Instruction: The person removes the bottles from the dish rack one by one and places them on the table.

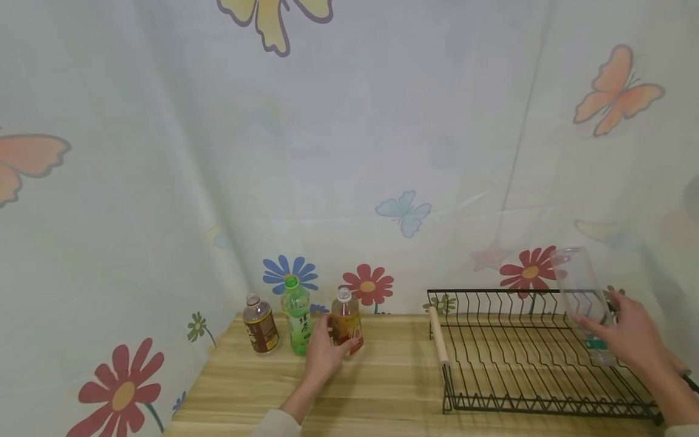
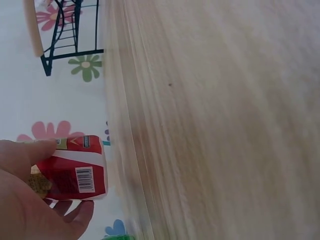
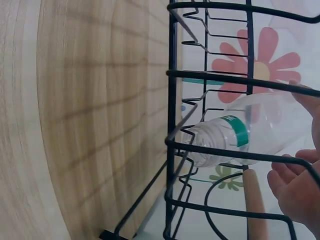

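My left hand (image 1: 326,352) grips a small capless bottle (image 1: 346,318) with a red and yellow label, standing on the wooden table. In the left wrist view, thumb and fingers lie on either side of this labelled bottle (image 2: 75,172). My right hand (image 1: 636,334) holds a clear empty plastic bottle (image 1: 579,279) neck down and tilted, over the right part of the black wire rack (image 1: 497,402). Through the wires in the right wrist view, the clear bottle's neck (image 3: 200,145) and green band show low among the bars, with the fingers (image 3: 285,177) at its side.
Left of my left hand stand a green bottle (image 1: 297,315) and a short dark-labelled bottle (image 1: 261,328). The rack has a wooden handle (image 1: 438,337) on its left end. Behind the table (image 1: 382,394) hangs a curtain (image 1: 349,152) printed with flowers and butterflies.
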Available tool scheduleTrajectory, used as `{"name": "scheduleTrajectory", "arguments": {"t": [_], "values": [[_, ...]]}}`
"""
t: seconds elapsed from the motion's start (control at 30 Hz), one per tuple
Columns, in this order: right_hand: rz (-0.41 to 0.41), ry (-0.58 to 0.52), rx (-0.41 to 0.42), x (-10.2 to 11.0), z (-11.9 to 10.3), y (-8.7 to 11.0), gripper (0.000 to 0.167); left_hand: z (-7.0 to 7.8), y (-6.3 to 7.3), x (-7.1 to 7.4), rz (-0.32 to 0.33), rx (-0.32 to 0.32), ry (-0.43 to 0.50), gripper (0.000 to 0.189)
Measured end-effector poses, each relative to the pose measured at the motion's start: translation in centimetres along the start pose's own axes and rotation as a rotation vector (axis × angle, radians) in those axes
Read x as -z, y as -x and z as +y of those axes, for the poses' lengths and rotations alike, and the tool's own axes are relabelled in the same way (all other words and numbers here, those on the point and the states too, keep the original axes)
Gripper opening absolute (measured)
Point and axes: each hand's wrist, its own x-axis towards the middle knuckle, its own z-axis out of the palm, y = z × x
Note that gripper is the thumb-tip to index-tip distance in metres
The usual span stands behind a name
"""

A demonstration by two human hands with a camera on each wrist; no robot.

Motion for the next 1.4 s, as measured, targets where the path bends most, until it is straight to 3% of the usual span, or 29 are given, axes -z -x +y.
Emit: {"name": "scheduleTrajectory", "arguments": {"t": [0.33,0.63,0.9,1.13,1.4], "values": [[-0.057,0.002,-0.06,-0.6,0.6,-0.2,0.111,-0.5,0.2,0.0,-0.025,0.01,-0.021,0.074],[-0.075,0.004,-0.074,-0.2,0.6,-0.8,0.101,-1.1,0.1,-0.1,-0.045,0.004,-0.007,0.075],[-0.063,0.045,-0.101,-0.9,1.0,-0.9,0.107,-1.4,-0.1,-0.2,-0.049,0.016,0.028,0.072],[-0.009,0.032,-0.072,-1.0,1.0,-0.8,0.095,-1.7,-0.3,-0.4,-0.046,0.022,0.041,0.071],[-0.016,0.025,-0.118,-1.2,0.6,-0.4,0.097,-2.1,-0.4,-0.6,-0.049,0.033,0.035,0.072]]}}
